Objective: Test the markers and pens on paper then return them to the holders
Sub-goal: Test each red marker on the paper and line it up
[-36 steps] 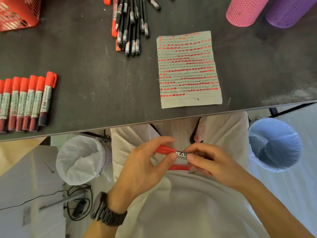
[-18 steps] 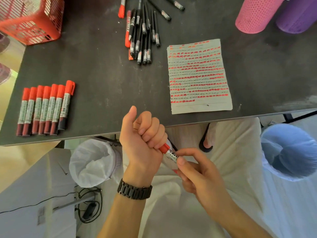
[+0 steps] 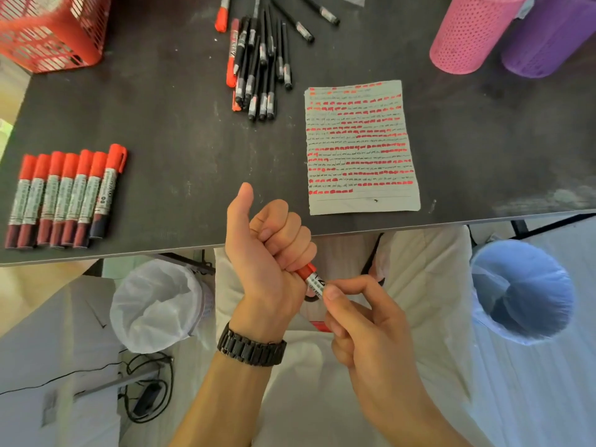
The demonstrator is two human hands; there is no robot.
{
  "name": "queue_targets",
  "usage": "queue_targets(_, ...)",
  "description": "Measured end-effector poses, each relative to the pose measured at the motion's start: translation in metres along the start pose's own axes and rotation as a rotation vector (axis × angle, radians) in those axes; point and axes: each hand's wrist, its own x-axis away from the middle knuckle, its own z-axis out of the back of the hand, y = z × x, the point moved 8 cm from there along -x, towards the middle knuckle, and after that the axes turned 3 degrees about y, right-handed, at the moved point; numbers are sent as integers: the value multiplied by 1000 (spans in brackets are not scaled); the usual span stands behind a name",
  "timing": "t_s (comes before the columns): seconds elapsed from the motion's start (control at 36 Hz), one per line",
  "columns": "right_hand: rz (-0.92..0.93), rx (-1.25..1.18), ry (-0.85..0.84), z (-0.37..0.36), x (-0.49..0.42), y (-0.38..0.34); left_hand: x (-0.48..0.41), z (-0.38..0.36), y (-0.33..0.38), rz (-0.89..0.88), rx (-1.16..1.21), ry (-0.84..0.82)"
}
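Note:
Below the table's front edge, over my lap, I hold a red marker [image 3: 312, 279] with both hands. My left hand [image 3: 267, 253] is fisted round its red cap end, thumb sticking up. My right hand [image 3: 361, 314] pinches its white labelled barrel; the marker's lower end is mostly hidden by those fingers. On the dark table [image 3: 167, 130] lies a sheet of paper [image 3: 361, 146] covered with rows of red and black test strokes. A row of several red markers [image 3: 64, 198] lies at the left, and a heap of black pens [image 3: 261, 66] at the back centre.
A red mesh basket [image 3: 48, 33] stands at the back left; a pink holder [image 3: 467, 33] and a purple holder [image 3: 548, 37] at the back right. Under the table stand a white-lined bin [image 3: 154, 304] on the left and a blue-lined bin [image 3: 522, 291] on the right.
My left hand went from a fingertip pinch on the cap to a full fist round it, turning thumb-up. The marker tilted from level to slanted. The camera view shifted a little.

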Motion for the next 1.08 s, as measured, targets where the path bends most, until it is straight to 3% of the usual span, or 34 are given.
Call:
queue_targets(0.19, -3, -52, -36, -11, -5, -11, -5, -13, 13, -21, -22, -61)
queue_targets(0.33, 82, 145, -137, -16, -23, -33, -10, -15, 31, -49, -99, -109)
queue_targets(0.44, 144, 331, -214, -18, -31, -43, -4, 0, 43, -151, -359, -77)
queue_targets(0.56, 145, 311, -223, -22, -34, -44, 10, 15, 51, -285, -602, -57)
queue_targets(0.67, 165, 343, -285, -41, -35, -49, 18, 29, 61, -302, -801, -25)
queue_targets(0.78, 216, 521, -341, -64, -38, -52, 24, 41, 73, -325, -833, 41)
queue_targets(0.97, 363, 734, -365, -104, -56, -56, 30, 65, 155, -500, -644, 243)
queue_targets(1.08, 597, 924, -355, -129, -71, -66, 38, 85, 232, -611, -735, 401)
